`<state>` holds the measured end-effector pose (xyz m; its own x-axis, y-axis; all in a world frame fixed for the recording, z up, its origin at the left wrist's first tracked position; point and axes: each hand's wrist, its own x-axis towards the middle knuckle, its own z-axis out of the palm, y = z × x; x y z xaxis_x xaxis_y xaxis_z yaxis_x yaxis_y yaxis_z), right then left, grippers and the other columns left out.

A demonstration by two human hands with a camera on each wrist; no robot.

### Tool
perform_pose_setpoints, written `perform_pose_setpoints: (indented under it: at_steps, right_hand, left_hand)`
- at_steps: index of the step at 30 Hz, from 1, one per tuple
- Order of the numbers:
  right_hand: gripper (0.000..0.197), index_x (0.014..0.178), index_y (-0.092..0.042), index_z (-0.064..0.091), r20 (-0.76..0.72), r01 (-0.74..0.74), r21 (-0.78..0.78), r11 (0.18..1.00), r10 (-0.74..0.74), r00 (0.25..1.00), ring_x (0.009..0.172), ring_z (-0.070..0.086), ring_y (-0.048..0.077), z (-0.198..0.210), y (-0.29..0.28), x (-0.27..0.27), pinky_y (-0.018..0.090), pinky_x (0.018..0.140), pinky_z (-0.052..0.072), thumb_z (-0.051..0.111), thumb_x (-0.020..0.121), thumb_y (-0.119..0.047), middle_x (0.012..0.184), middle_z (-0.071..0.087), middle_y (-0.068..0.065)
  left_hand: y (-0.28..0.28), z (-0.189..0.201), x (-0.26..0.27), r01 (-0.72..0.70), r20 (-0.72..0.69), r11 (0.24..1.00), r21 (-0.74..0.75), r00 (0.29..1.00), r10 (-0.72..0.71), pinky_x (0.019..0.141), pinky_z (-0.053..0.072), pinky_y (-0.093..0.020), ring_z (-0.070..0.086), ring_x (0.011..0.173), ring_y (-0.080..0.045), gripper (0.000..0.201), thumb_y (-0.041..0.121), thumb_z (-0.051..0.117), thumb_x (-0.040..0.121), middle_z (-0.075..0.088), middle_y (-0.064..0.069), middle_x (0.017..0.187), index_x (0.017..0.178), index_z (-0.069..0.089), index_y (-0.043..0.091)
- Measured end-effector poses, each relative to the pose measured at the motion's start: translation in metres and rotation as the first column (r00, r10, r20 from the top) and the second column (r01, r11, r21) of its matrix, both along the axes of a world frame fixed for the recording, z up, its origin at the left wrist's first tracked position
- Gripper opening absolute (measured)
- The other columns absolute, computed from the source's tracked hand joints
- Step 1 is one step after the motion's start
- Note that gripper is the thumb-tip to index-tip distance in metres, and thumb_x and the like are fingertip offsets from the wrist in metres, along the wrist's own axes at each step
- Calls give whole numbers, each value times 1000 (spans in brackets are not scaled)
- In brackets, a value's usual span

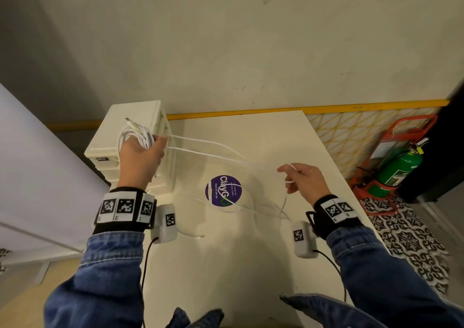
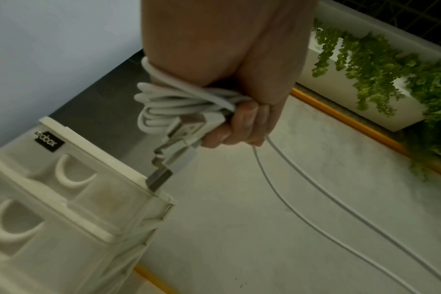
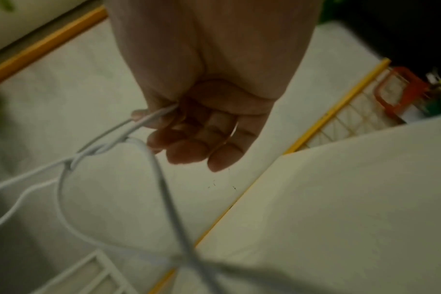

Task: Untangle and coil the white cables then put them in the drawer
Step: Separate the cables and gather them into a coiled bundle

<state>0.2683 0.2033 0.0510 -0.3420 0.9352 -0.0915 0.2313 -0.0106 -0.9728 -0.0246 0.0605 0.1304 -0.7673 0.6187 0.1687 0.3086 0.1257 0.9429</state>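
Observation:
My left hand (image 1: 140, 152) is raised over the white drawer unit (image 1: 105, 137) and grips a coil of white cable (image 1: 136, 135) wound round it; a USB plug (image 2: 160, 178) sticks out of the bundle (image 2: 179, 103). Two strands (image 1: 206, 149) run from this hand across to my right hand (image 1: 303, 179), which pinches a loop of the cable (image 3: 149, 117) between thumb and forefinger above the table. More loose cable (image 1: 251, 209) lies on the table below, over a purple sticker. The drawers (image 2: 38, 199) look closed.
The white table (image 1: 238, 265) ends close behind the drawer unit at a wall with a yellow strip (image 1: 251, 112). A purple round sticker (image 1: 223, 189) marks the table's middle. A green fire extinguisher (image 1: 396, 169) in a red stand sits on the floor to the right.

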Motion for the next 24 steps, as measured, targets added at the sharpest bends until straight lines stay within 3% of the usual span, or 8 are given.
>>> perform_pose_setpoints:
  at_steps: [4,8,12,15,18,20,22,24]
  right_hand:
    - [32,76,-10,63,-165,158,-23,987,-160,973,58,54,25,-2,2,-5,34,59,48,42,98,-20,64,56,6]
    - [32,83,-11,62,-370,138,-91,986,-162,915,61,58,17,4,-2,-17,31,66,47,35,100,-18,58,62,-3]
    - [25,109,-11,59,-191,-94,60,994,104,976,63,59,8,22,-15,-37,18,65,48,36,100,-16,68,63,3]
    - [20,110,-18,60,-18,-246,97,964,249,968,71,61,10,31,-21,-48,20,71,50,46,96,-18,72,67,-1]
    - [24,97,-10,66,-84,-214,10,977,214,973,61,57,13,36,-25,-51,26,70,50,53,92,-30,62,61,0]
    - [25,92,-9,66,-111,-194,-31,980,190,976,54,51,14,37,-25,-50,25,66,47,50,94,-28,55,55,3]
    - [23,91,-8,65,-156,-174,-62,983,163,974,55,48,15,36,-23,-48,25,62,43,46,96,-19,59,56,3]
    - [22,88,-12,66,-168,-108,-61,992,96,981,62,44,13,33,-18,-45,22,62,38,45,96,-13,74,62,-2]
  left_hand:
    - [-2,-15,-3,-89,9,995,-41,996,89,55,45,-29,50,52,-22,29,24,64,87,58,-8,61,63,56,12]
    - [0,-30,-1,-79,83,989,-124,993,89,59,42,-32,47,49,-22,27,20,65,86,55,-8,58,64,56,6]
    - [7,-34,23,148,112,970,-194,985,-128,44,40,-23,44,46,-15,26,20,66,87,54,-4,57,69,51,10]
    - [13,-36,41,283,144,936,-209,956,-256,37,36,-16,41,39,-9,22,21,68,86,52,-3,55,75,55,7]
    - [19,-39,53,358,149,906,-224,932,-331,37,33,-18,38,35,-9,25,20,69,85,49,-2,49,67,55,11]
    - [20,-42,55,395,97,873,-287,919,-383,41,35,-20,40,34,-8,25,21,69,85,50,-2,48,66,56,10]
    - [20,-49,52,402,40,840,-364,908,-417,42,37,-21,42,35,-8,25,25,71,83,52,-1,48,67,58,10]
    - [22,-60,45,367,-19,818,-443,908,-418,46,38,-24,45,40,-11,27,27,72,80,53,0,50,66,59,9]
